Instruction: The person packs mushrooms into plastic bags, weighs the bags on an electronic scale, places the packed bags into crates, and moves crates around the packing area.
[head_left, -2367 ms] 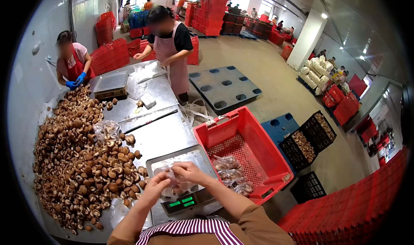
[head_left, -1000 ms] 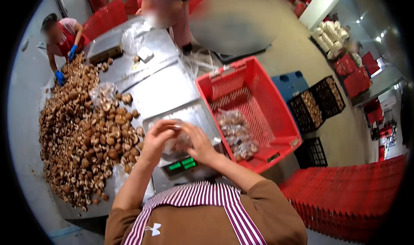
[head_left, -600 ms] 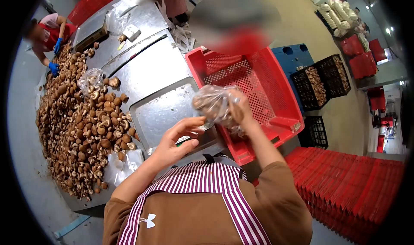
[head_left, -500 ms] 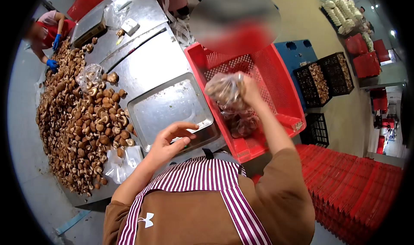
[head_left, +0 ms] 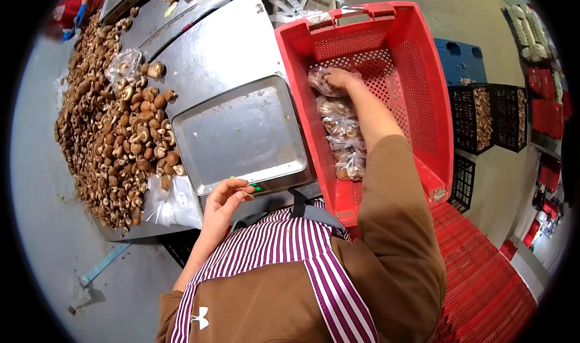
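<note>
My right hand (head_left: 342, 81) is inside the red plastic crate (head_left: 444, 116), its fingers closed on a clear bag of mushrooms (head_left: 320, 84). That bag is at the far end of a row of several bagged mushrooms (head_left: 343, 128) along the crate's left wall. My left hand (head_left: 226, 201) is loosely curled at the near edge of a shallow metal tray (head_left: 238, 141), with nothing seen in it. A small green patch (head_left: 254, 187) shows by its fingertips; what it belongs to is unclear. The tray holds only small scraps.
A large heap of loose mushrooms (head_left: 115, 131) covers the table's left side. Plastic bags (head_left: 175, 201) lie at its near edge. A co-worker's blue-gloved hand (head_left: 80, 16) is at the far left. Stacked red crates (head_left: 483, 270) and black crates of mushrooms (head_left: 483, 119) stand right.
My right hand has carried the bag from above the crate down to the far end of the row. My left hand has drawn back slightly and curled more. The view has shifted.
</note>
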Demonstrator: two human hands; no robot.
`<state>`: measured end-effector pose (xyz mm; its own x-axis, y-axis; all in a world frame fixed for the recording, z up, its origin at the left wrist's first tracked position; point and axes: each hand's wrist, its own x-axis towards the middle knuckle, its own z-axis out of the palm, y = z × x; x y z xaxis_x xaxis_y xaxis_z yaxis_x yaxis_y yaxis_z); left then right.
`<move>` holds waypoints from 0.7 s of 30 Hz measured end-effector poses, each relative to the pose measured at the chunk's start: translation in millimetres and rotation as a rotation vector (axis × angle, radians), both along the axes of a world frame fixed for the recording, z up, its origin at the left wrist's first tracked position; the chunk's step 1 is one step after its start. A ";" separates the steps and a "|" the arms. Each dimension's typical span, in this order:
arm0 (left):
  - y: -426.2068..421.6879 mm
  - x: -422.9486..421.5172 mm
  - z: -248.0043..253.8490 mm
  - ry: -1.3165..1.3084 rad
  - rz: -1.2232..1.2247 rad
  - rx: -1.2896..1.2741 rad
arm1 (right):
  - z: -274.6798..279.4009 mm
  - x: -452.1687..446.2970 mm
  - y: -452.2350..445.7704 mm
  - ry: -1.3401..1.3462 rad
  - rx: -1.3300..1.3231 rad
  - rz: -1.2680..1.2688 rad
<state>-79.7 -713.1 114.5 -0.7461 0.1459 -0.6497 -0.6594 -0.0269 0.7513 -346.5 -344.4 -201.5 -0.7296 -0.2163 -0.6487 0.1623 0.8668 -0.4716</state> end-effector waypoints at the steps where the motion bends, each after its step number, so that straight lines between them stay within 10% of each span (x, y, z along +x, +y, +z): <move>1: -0.6 0.8 -3.1 -0.009 0.006 -0.011 | -3.0 4.0 0.0 -0.014 -0.027 -0.053; 7: 4.3 -1.7 -13.5 -0.037 -0.016 -0.068 | 15.5 52.8 53.3 0.703 -0.083 -0.576; 10: 4.0 3.6 -29.4 0.001 0.007 -0.027 | 8.7 118.2 93.3 0.494 -0.024 -0.826; 12: 5.7 1.6 -27.8 -0.049 -0.009 -0.019 | -84.4 156.8 136.0 0.054 -0.694 -1.077; 14: 6.9 2.5 -36.0 0.042 -0.088 -0.007 | -17.2 161.0 92.6 0.139 -0.172 -0.943; 21: 22.5 -11.2 -33.5 0.172 -0.225 -0.013 | -28.4 126.4 65.6 0.057 -0.327 -0.700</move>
